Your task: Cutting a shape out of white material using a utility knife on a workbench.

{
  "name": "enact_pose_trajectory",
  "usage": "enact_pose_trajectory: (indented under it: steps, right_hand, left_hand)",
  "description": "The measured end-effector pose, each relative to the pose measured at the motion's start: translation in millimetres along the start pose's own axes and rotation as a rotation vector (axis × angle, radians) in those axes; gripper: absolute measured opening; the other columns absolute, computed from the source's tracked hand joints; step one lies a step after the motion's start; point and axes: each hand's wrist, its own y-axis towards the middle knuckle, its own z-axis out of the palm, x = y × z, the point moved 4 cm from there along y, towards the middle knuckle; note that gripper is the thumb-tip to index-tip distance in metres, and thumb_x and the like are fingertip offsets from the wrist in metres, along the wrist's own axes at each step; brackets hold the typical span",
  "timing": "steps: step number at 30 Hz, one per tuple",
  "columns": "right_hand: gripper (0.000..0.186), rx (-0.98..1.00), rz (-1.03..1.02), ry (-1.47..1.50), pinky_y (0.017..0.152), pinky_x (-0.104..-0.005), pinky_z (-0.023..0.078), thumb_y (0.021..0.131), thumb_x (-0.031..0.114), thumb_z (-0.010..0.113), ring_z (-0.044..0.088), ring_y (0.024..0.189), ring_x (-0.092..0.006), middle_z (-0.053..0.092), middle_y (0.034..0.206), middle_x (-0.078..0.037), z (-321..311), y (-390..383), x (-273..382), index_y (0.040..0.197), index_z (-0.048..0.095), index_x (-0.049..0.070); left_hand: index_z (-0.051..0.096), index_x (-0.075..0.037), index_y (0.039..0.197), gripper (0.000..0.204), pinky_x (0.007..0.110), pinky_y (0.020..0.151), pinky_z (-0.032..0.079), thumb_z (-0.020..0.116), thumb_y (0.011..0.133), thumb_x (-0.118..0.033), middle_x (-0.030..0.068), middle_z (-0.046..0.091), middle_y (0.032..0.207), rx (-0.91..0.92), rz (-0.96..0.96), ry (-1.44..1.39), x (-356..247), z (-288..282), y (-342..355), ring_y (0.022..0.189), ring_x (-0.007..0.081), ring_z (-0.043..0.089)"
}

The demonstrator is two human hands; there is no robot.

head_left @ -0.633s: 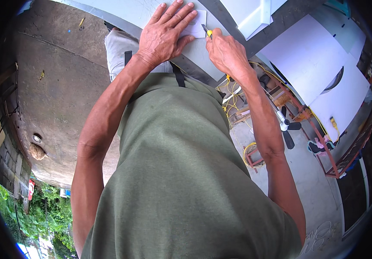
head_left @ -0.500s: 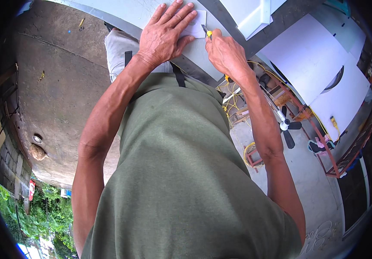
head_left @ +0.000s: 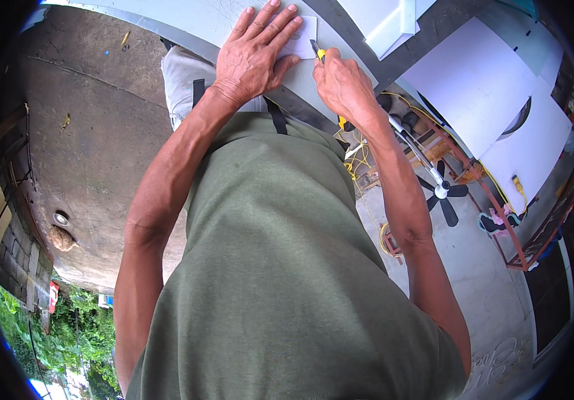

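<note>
While left hand [head_left: 250, 61] flat, fingers slightly apart, half over white card [head_left: 308, 29], right hand [head_left: 344, 83] tight around yellow knife [head_left: 321, 54].

Left hand [head_left: 250, 60]: palm down, back uppermost, fingers extended and slightly parted toward the upper edge of view, thumb [head_left: 287, 63] held out toward the right hand [head_left: 342, 81], the two hands near each other but apart. The right hand is closed, fingers curled under in a grip, knuckles forward and back of the hand up. Both elbows are bent outward on either side of the torso [head_left: 267, 213], with the forearms angled inward and forward.
</note>
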Motion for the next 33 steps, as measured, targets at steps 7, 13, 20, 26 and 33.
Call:
enact_pose_trajectory:
  steps: [7, 13, 20, 26, 33]
  right_hand:
    - [0.04, -0.016, 0.04, 0.033, 0.079, -0.059, 0.054, 0.105, 0.03, 0.051, 0.069, 0.087, -0.0539, 0.068, 0.085, -0.036, 5, -2, -1, 0.104, 0.055, -0.009]
    - [0.034, -0.031, -0.053, -0.086, 0.074, -0.0578, 0.054, 0.104, 0.029, 0.052, 0.069, 0.083, -0.0514, 0.069, 0.083, -0.032, -13, 5, -7, 0.105, 0.056, -0.005]
    - [0.027, -0.056, -0.397, -0.434, 0.064, -0.0555, 0.054, 0.102, 0.028, 0.059, 0.07, 0.071, -0.0444, 0.067, 0.068, -0.023, -37, 18, -10, 0.1, 0.055, 0.001]
    - [0.027, -0.01, -0.334, -0.345, 0.066, -0.0558, 0.054, 0.103, 0.027, 0.056, 0.07, 0.074, -0.0453, 0.068, 0.071, -0.025, -25, 15, -10, 0.099, 0.053, 0.0]
    - [0.026, -0.029, -0.287, -0.251, 0.068, -0.0574, 0.055, 0.104, 0.025, 0.053, 0.07, 0.075, -0.047, 0.068, 0.072, -0.026, -20, 12, -9, 0.099, 0.052, -0.001]
  left_hand:
    - [0.049, -0.019, 0.154, 0.067, 0.048, 0.127, 0.023, 0.064, 0.095, -0.048, 0.0002, 0.042, 0.163, -0.014, 0.003, -0.015, -2, -1, 0, 0.154, 0.0234, 0.032]
    - [0.051, -0.018, 0.152, 0.067, 0.047, 0.128, 0.022, 0.069, 0.093, -0.045, 0.0011, 0.042, 0.162, -0.028, -0.054, -0.027, 2, 6, -5, 0.154, 0.0236, 0.031]
    - [0.047, -0.015, 0.154, 0.073, 0.049, 0.128, 0.021, 0.072, 0.091, -0.043, 0.0032, 0.04, 0.164, 0.031, -0.029, -0.104, -4, 3, -17, 0.155, 0.0241, 0.029]
    - [0.034, -0.019, 0.161, 0.075, 0.048, 0.13, 0.012, 0.054, 0.099, -0.057, 0.0008, 0.03, 0.169, 0.093, 0.026, 0.053, -6, 9, -8, 0.157, 0.0215, 0.022]
    - [0.03, -0.021, 0.163, 0.077, 0.048, 0.13, 0.011, 0.05, 0.1, -0.061, -0.0017, 0.025, 0.171, 0.231, -0.033, 0.21, -11, 9, -6, 0.158, 0.0195, 0.019]
